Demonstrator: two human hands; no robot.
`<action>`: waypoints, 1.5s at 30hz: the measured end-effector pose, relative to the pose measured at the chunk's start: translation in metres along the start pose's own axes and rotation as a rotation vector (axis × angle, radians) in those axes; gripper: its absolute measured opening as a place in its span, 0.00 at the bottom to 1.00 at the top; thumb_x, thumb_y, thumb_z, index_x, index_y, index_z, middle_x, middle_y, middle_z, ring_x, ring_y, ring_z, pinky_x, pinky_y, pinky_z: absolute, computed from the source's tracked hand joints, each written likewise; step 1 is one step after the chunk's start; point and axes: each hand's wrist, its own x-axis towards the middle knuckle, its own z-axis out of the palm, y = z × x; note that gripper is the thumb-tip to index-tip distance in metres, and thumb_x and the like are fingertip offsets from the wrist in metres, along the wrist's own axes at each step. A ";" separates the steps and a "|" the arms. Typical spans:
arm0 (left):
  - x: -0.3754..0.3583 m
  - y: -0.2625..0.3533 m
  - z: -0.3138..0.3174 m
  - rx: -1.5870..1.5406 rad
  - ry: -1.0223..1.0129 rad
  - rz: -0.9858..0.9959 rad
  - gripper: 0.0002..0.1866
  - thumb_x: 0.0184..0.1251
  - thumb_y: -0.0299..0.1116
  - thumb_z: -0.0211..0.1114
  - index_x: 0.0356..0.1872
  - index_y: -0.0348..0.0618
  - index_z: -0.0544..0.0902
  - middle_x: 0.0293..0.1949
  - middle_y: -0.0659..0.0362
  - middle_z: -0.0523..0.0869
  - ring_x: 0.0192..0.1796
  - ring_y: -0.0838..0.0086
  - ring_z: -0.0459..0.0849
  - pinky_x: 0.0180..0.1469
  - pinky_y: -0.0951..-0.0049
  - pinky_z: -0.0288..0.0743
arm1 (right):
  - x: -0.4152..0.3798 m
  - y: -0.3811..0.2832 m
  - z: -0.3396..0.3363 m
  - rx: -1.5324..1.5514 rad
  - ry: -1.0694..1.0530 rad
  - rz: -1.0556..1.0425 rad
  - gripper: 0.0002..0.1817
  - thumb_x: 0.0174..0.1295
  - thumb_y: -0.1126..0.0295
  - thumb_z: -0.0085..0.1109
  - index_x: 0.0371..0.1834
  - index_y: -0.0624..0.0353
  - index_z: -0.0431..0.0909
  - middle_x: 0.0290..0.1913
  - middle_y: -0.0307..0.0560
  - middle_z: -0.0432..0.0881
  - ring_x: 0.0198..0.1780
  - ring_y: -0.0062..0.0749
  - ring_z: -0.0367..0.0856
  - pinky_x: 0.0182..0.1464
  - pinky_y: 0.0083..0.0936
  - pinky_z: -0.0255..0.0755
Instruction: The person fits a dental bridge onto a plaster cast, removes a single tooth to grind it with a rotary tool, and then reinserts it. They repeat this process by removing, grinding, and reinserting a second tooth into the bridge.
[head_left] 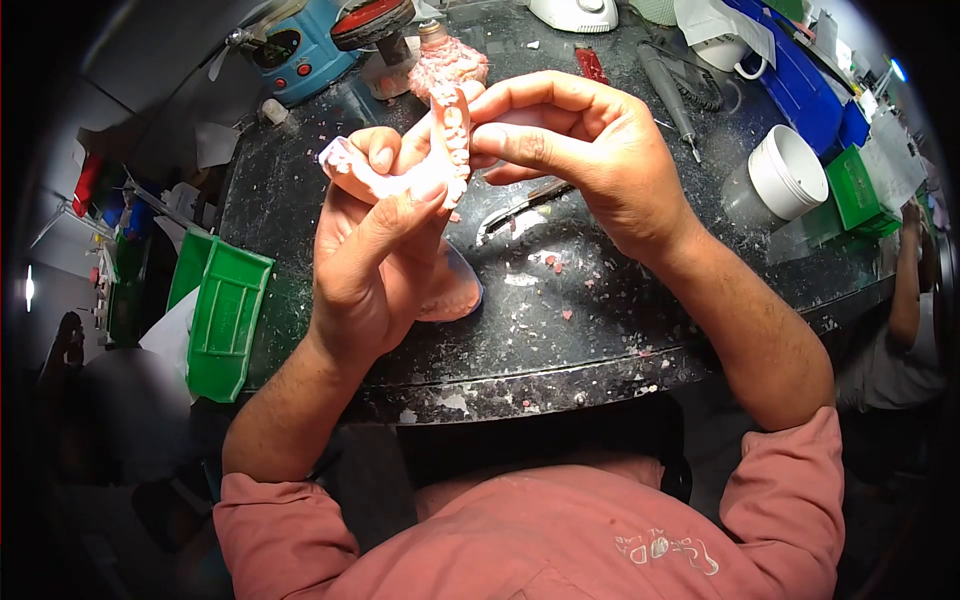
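Note:
My left hand (365,245) grips a U-shaped dental model (453,150) with a row of pale teeth, held up above the bench. The thumb presses against its near side and the other fingers curl round it. At the model's right side, the bent thumb and forefinger of my right hand (590,140) touch its edge; anything small between those fingertips is hidden. A second dental model (452,288), pinkish with a bluish rim, lies on the bench just beneath my left hand. Behind the held model stands a metal-topped burner (447,62) crusted with pink wax.
The black bench (600,350) carries pink and white scraps and a thin metal tool (525,208). A grey handpiece (672,95), a white tub (787,172) and a green bin (858,195) stand right. Left are a blue machine (300,50) and green tray (230,315). Another person's arm (905,280) shows far right.

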 end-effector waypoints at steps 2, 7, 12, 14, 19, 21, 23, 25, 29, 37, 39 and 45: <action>0.000 -0.002 0.002 -0.013 0.017 0.009 0.15 0.66 0.18 0.57 0.48 0.44 0.63 0.52 0.52 0.75 0.56 0.73 0.78 0.60 0.75 0.72 | 0.000 0.001 0.001 0.016 0.012 -0.008 0.12 0.64 0.74 0.64 0.49 0.65 0.81 0.46 0.47 0.86 0.47 0.28 0.86 0.49 0.25 0.82; 0.000 -0.001 0.000 -0.026 -0.002 -0.006 0.13 0.68 0.20 0.57 0.48 0.44 0.64 0.52 0.52 0.76 0.54 0.73 0.79 0.58 0.75 0.72 | 0.000 0.000 0.002 0.039 0.021 0.001 0.11 0.64 0.73 0.65 0.48 0.65 0.82 0.44 0.46 0.87 0.45 0.26 0.86 0.47 0.22 0.82; 0.002 -0.005 0.009 0.036 0.066 0.040 0.11 0.70 0.22 0.56 0.47 0.45 0.65 0.50 0.53 0.76 0.53 0.73 0.78 0.57 0.73 0.72 | 0.000 0.002 0.002 0.038 0.050 0.008 0.11 0.64 0.72 0.65 0.47 0.66 0.82 0.42 0.46 0.87 0.43 0.26 0.87 0.45 0.21 0.82; 0.002 -0.008 0.002 0.061 0.062 0.049 0.10 0.71 0.23 0.57 0.47 0.44 0.66 0.49 0.54 0.77 0.52 0.74 0.79 0.55 0.74 0.72 | -0.001 0.001 0.002 0.035 0.051 0.016 0.12 0.64 0.72 0.65 0.47 0.67 0.82 0.42 0.47 0.87 0.42 0.25 0.87 0.45 0.20 0.82; 0.005 -0.006 0.011 0.129 0.245 0.013 0.05 0.75 0.32 0.59 0.43 0.42 0.74 0.39 0.62 0.81 0.42 0.81 0.80 0.47 0.78 0.74 | -0.003 0.004 0.004 0.014 0.037 0.034 0.11 0.64 0.71 0.65 0.45 0.67 0.82 0.40 0.47 0.87 0.41 0.24 0.86 0.44 0.20 0.82; 0.005 -0.009 0.006 0.149 0.277 0.016 0.05 0.75 0.32 0.59 0.43 0.42 0.75 0.38 0.62 0.81 0.41 0.82 0.80 0.46 0.79 0.73 | -0.003 0.007 0.005 -0.002 0.059 0.040 0.10 0.65 0.71 0.65 0.44 0.67 0.83 0.39 0.46 0.87 0.40 0.24 0.86 0.44 0.20 0.82; 0.004 -0.013 -0.001 0.164 0.257 0.012 0.05 0.75 0.32 0.60 0.42 0.43 0.75 0.38 0.62 0.82 0.40 0.83 0.80 0.43 0.81 0.73 | -0.004 0.007 0.006 -0.002 0.062 0.053 0.10 0.65 0.71 0.65 0.44 0.67 0.83 0.39 0.46 0.87 0.40 0.24 0.86 0.44 0.20 0.82; 0.003 -0.013 0.000 0.165 0.279 -0.013 0.05 0.75 0.32 0.60 0.42 0.43 0.75 0.38 0.62 0.82 0.40 0.83 0.80 0.42 0.81 0.72 | -0.004 0.006 0.006 -0.003 0.067 0.068 0.10 0.65 0.70 0.64 0.43 0.67 0.83 0.38 0.45 0.87 0.39 0.24 0.86 0.44 0.20 0.82; 0.001 -0.014 0.010 0.160 0.318 -0.007 0.05 0.74 0.31 0.60 0.40 0.43 0.76 0.37 0.62 0.81 0.38 0.85 0.79 0.41 0.81 0.72 | -0.005 0.006 0.007 -0.016 0.091 0.099 0.10 0.65 0.70 0.64 0.42 0.67 0.83 0.37 0.46 0.87 0.38 0.24 0.87 0.43 0.20 0.82; -0.001 -0.012 0.011 0.189 0.301 -0.034 0.07 0.73 0.31 0.62 0.34 0.42 0.76 0.34 0.63 0.81 0.36 0.85 0.77 0.40 0.82 0.71 | -0.005 0.008 0.008 -0.006 0.091 0.104 0.10 0.65 0.71 0.64 0.43 0.69 0.83 0.37 0.49 0.87 0.38 0.26 0.87 0.42 0.20 0.83; -0.001 -0.012 0.011 0.184 0.311 -0.035 0.07 0.73 0.31 0.62 0.34 0.43 0.76 0.33 0.63 0.80 0.36 0.86 0.77 0.40 0.82 0.70 | -0.005 0.008 0.008 -0.008 0.096 0.110 0.10 0.65 0.71 0.64 0.43 0.69 0.83 0.37 0.49 0.87 0.38 0.27 0.87 0.42 0.20 0.83; -0.002 -0.013 0.008 0.194 0.292 -0.036 0.08 0.72 0.31 0.63 0.33 0.44 0.75 0.32 0.64 0.79 0.35 0.86 0.76 0.37 0.83 0.69 | -0.005 0.010 0.008 -0.018 0.107 0.102 0.10 0.66 0.71 0.64 0.43 0.69 0.83 0.37 0.49 0.87 0.38 0.26 0.87 0.42 0.20 0.83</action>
